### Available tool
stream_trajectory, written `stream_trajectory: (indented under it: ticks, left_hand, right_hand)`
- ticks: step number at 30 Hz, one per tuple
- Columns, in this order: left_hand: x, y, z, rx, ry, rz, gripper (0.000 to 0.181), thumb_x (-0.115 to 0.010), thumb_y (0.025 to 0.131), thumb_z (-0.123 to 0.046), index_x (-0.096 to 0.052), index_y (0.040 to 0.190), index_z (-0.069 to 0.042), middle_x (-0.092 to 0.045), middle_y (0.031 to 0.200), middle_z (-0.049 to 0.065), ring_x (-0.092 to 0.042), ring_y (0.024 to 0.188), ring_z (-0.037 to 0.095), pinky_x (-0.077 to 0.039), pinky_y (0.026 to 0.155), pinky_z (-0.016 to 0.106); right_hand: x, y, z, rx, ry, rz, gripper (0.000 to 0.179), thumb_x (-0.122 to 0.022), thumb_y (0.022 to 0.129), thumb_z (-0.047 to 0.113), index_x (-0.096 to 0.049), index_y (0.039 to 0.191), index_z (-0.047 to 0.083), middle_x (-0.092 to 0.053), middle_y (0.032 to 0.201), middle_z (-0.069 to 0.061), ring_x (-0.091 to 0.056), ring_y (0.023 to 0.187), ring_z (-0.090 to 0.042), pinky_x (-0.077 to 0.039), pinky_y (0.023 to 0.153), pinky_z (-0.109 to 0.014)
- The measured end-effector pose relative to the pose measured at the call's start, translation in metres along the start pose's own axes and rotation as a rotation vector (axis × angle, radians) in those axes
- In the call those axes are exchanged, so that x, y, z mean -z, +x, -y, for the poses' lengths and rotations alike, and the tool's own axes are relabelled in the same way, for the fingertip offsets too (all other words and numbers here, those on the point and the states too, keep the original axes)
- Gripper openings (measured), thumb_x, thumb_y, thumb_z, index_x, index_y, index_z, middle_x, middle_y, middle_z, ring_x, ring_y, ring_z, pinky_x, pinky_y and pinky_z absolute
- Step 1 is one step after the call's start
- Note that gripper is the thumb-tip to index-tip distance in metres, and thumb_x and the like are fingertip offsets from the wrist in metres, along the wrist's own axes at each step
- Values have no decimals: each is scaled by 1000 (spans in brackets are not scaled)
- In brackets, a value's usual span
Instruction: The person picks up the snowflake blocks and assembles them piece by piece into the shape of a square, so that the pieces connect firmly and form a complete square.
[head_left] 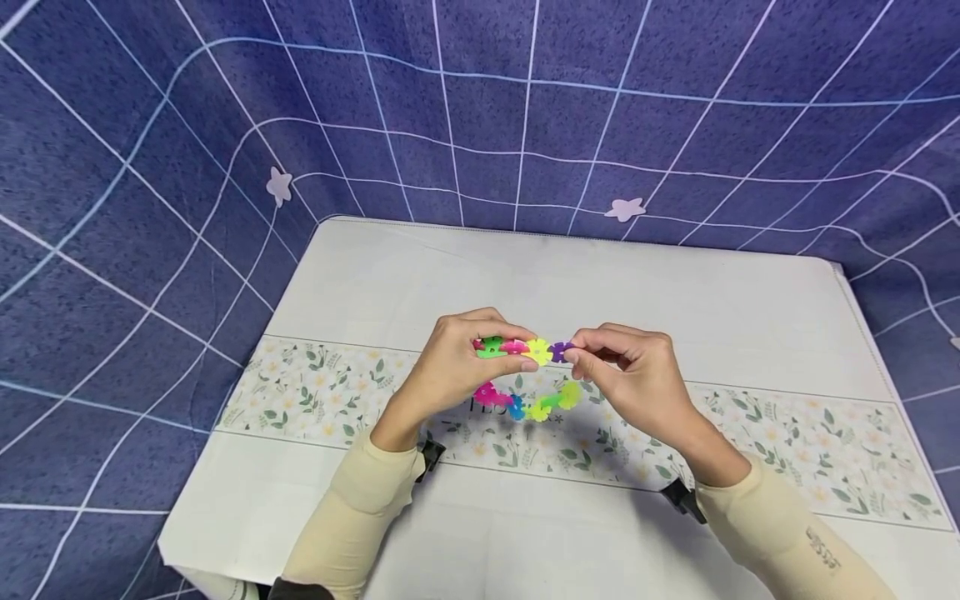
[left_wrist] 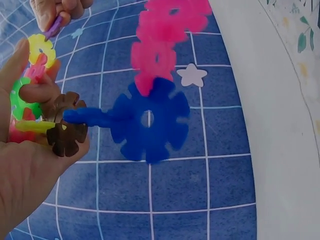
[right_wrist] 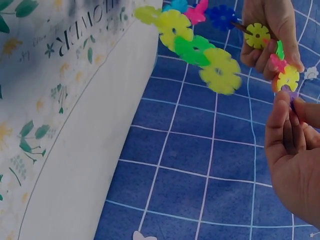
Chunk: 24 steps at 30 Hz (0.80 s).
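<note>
My left hand holds a chain of interlocking plastic snowflake discs between thumb and fingers. Green, pink and yellow discs show along its grip. A purple disc sits at the yellow one's edge, pinched by the thumb and fingertips of my right hand. From the left hand the rest of the chain hangs in a curve, through a brown disc, a blue disc and pink discs. Its free end, green and yellow-green, dangles below the hands.
Beneath the hands lies a white table cover with a floral band. Blue gridded cloth with pale stars surrounds the table at the back and sides. Black straps sit at both wrists over beige sleeves.
</note>
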<state>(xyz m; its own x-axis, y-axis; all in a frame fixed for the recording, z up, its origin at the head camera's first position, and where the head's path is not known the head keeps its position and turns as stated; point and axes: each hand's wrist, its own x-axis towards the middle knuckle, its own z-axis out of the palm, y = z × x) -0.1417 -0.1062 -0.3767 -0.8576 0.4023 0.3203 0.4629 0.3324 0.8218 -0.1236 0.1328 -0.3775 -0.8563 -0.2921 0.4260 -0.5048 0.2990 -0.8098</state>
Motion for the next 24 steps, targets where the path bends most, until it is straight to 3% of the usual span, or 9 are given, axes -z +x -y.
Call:
stream_trajectory:
  ticks: [10, 24]
  left_hand:
    - [4, 1, -1, 4, -1, 10, 30, -81, 75, -38, -77, 101, -23, -68, 85, -10, -56, 71, 8, -46, 61, 23]
    - [0, 3, -1, -44, 20, -35, 33, -83, 73, -37, -77, 101, -20, -69, 86, -9, -58, 74, 7, -47, 64, 22]
  right_hand:
    - [-6, 2, -1, 61, -9, -14, 6, -73, 84, 4, -74, 87, 9, -66, 70, 5, -63, 60, -8, -52, 55, -20]
    - [-7, 6, -1, 101, -22, -21, 7, -72, 84, 4, -73, 86, 11, -64, 67, 3, -58, 57, -10, -52, 59, -19]
